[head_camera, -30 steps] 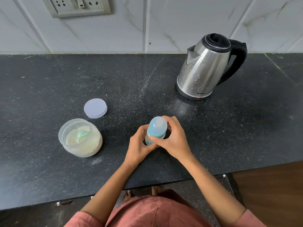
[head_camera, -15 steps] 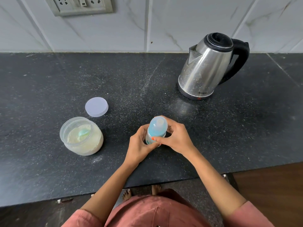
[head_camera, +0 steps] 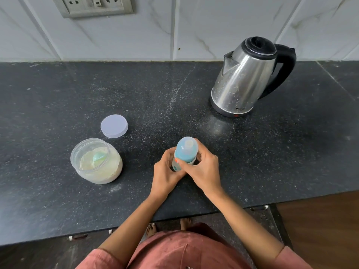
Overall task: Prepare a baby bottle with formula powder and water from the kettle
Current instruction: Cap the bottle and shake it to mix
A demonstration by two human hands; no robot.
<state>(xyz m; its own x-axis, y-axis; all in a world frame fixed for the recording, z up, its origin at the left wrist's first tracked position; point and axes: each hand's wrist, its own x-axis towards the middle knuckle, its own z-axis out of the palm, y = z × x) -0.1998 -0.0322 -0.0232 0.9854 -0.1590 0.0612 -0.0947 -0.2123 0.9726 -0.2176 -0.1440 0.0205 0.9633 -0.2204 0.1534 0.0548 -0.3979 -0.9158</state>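
Powder jar (head_camera: 96, 161) is sitting uncapped at the left of the dark speckled stone surface (head_camera: 58, 105): a squat, clear plastic tub holding pale, fine formula powder, with a turquoise scoop (head_camera: 99, 157) lying in it. Its flat, matte, round lid (head_camera: 114, 126) is lying just behind the jar, apart from it. Moving right, the left hand (head_camera: 165, 173) is wrapping its fingers (head_camera: 168, 155) round the clear lower body of the baby bottle (head_camera: 185, 152), which is standing upright near the front centre of the surface. The bottle is carrying a smooth, translucent blue domed cap with a pale teat showing through it. The right hand (head_camera: 204, 167) is clamping thumb and fingers (head_camera: 203, 152) round the collar just under that dome. The step in hand is judged to be twisting the top assembly. The direction of turn cannot be told, and the bottle's contents are hidden. The next move is calling for a firm counter-hold on the slick body while the collar is turning, keeping the bottle vertical. At the rear right, well apart, the kettle (head_camera: 246, 78) is standing: tapered, spotted stainless steel, with a black lid and a black handle facing right.
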